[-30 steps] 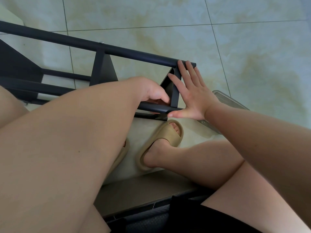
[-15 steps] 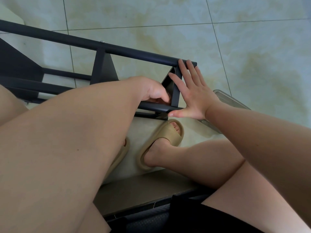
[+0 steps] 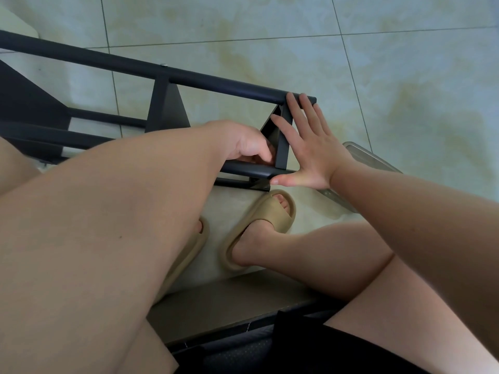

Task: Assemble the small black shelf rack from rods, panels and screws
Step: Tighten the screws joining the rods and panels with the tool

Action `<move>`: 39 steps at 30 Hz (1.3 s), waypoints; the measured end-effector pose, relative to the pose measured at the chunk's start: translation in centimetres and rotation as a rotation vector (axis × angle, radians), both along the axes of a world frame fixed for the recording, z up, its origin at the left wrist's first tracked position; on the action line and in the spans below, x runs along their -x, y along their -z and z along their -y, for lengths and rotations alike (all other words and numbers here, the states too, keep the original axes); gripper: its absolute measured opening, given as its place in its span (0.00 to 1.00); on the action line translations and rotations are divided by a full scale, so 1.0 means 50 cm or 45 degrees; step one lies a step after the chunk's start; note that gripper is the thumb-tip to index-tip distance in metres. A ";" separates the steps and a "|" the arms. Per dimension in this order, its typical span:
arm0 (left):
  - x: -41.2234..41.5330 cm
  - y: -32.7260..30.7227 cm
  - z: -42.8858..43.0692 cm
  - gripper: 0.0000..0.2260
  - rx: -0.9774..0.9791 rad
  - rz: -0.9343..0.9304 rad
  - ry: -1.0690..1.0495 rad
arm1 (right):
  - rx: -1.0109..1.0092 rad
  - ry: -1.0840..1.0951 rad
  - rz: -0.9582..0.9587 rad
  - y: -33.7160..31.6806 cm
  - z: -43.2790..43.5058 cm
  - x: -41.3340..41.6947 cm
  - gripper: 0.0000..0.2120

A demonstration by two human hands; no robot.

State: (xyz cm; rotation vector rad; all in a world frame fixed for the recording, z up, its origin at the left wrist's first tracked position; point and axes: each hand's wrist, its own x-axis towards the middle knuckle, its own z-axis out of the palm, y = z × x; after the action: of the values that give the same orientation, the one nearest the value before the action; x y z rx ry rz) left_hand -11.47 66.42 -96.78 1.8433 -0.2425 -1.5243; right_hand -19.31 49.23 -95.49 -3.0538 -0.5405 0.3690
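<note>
The black shelf rack lies on its side on the tiled floor, and all places here are given from it. Its far part runs out of the picture at the left edge, so its full length cannot be seen. One triangular panel shows in its middle. A second dark panel at the left is cut off by the frame.

The right hand lies flat against the rack's near end. Its four fingers are straight and close together and reach up to the upper rod. The thumb is spread wide and lies along the tip of the lower rod. The palm covers the outer side of the end upright.

The left hand is on the inner side of this end upright, just above the lower rod. Its fingers are curled down. The fingertips are hidden behind the hand and the upright, so I cannot tell whether they pinch something small or only grip the rod. The big left forearm covers much of the rack's lower side.

Beyond the rack's end, behind the right wrist, lies a clear container, half hidden by the arm. What is in it is not readable. Below the rack's end a beige sandal stands on the floor. A second one is mostly hidden under the left forearm.
</note>
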 end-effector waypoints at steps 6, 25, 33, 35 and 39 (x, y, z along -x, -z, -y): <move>-0.003 -0.001 -0.003 0.11 -0.012 -0.098 0.035 | 0.000 -0.003 0.002 0.001 0.000 0.000 0.58; -0.001 -0.001 -0.001 0.11 0.006 -0.049 0.034 | -0.006 -0.001 -0.002 0.003 0.000 0.001 0.58; -0.003 0.005 -0.003 0.08 -0.021 -0.105 0.006 | 0.011 -0.004 -0.005 0.002 0.000 -0.001 0.58; -0.004 0.005 -0.003 0.09 -0.045 -0.147 -0.014 | 0.008 -0.003 -0.004 0.001 0.001 -0.001 0.59; -0.003 0.006 -0.002 0.08 -0.097 -0.155 0.022 | 0.006 -0.004 0.000 0.001 0.000 0.000 0.59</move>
State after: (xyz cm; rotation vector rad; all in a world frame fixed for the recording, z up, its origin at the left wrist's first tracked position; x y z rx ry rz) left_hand -11.31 66.51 -97.07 1.8032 -0.1447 -1.6716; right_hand -19.30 49.22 -95.55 -3.0582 -0.5456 0.3709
